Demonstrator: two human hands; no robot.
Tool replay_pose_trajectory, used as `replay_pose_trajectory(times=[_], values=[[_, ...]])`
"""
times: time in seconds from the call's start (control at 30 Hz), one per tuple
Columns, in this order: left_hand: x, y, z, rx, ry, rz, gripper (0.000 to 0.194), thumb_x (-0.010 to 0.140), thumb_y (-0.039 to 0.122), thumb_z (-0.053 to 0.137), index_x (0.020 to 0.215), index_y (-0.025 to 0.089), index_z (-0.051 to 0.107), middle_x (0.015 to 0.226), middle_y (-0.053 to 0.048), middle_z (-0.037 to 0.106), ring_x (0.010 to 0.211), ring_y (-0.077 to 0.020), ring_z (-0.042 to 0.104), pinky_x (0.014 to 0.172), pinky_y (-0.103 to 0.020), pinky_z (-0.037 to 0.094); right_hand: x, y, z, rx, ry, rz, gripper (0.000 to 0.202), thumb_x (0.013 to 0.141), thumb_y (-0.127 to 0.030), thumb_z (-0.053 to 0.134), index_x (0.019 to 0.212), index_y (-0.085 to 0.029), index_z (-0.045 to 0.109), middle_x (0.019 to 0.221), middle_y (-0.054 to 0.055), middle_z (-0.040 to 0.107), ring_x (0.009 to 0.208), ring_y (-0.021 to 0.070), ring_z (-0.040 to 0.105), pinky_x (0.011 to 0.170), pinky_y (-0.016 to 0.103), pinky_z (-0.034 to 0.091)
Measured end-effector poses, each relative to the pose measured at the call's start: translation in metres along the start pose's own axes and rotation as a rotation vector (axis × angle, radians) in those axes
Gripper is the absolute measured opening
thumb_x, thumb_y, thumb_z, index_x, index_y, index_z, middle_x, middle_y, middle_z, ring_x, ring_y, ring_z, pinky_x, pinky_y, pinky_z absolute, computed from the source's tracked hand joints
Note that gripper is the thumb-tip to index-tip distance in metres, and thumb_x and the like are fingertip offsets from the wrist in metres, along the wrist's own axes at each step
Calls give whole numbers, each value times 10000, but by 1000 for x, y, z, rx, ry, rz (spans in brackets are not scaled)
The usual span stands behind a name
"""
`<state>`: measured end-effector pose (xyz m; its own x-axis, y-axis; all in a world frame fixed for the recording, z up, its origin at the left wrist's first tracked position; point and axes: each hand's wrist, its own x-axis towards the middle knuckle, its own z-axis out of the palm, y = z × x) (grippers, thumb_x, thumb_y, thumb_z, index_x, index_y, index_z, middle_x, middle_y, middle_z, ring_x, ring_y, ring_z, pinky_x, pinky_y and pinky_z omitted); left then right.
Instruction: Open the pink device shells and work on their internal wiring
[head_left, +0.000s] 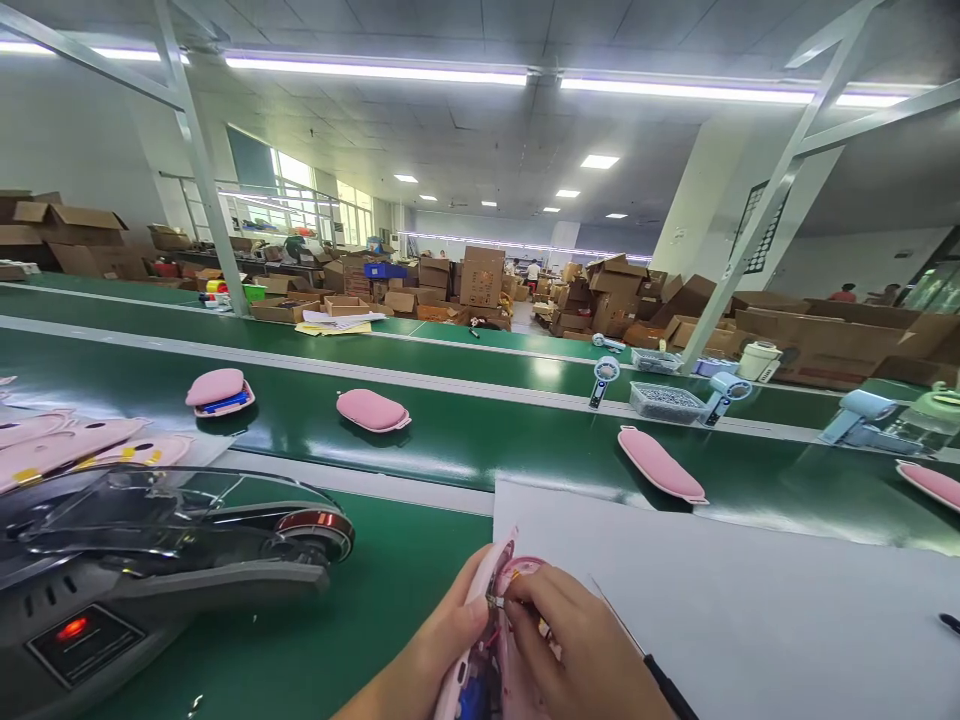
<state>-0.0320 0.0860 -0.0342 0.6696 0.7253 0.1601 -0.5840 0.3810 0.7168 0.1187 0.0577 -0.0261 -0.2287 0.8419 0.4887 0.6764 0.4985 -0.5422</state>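
Note:
At the bottom middle, both my hands hold an opened pink device shell (487, 640) with small parts and wires showing inside. My left hand (431, 655) grips its left side, thumb on the edge. My right hand (581, 650) rests on its right side with fingertips pinching at a small part near the top of the shell. The shell stands on edge over the green bench, beside a white sheet (750, 600). Its lower part is cut off by the frame edge.
A grey tape dispenser (150, 570) sits at the left. Closed pink shells (373, 410) (660, 465) (217, 390) lie on the green conveyor belt (480, 440). Small handheld fans (602, 378), a tray of small parts (664, 402) and stacked cardboard boxes (480, 275) stand beyond.

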Motion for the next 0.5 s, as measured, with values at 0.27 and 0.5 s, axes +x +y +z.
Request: replay_pose_trajectory(times=[0.27,0.5], values=[[0,-7,-9,110,35,8,653,706,524,716,1266,246,530,1027,-26,614,956,-192,564,839,-278,393,7,-20,-10,48,-123,237,139,766,-96,417,681,-203,389,749,-17,538,686,127,495,581,218,347],[-2,-12,-11,103,60,16,653,712,536,701,1281,269,522,1049,-45,621,1003,-235,561,919,-339,381,13,-28,-16,140,-185,310,186,724,-32,421,646,-192,366,758,-1,514,742,139,484,570,214,323]])
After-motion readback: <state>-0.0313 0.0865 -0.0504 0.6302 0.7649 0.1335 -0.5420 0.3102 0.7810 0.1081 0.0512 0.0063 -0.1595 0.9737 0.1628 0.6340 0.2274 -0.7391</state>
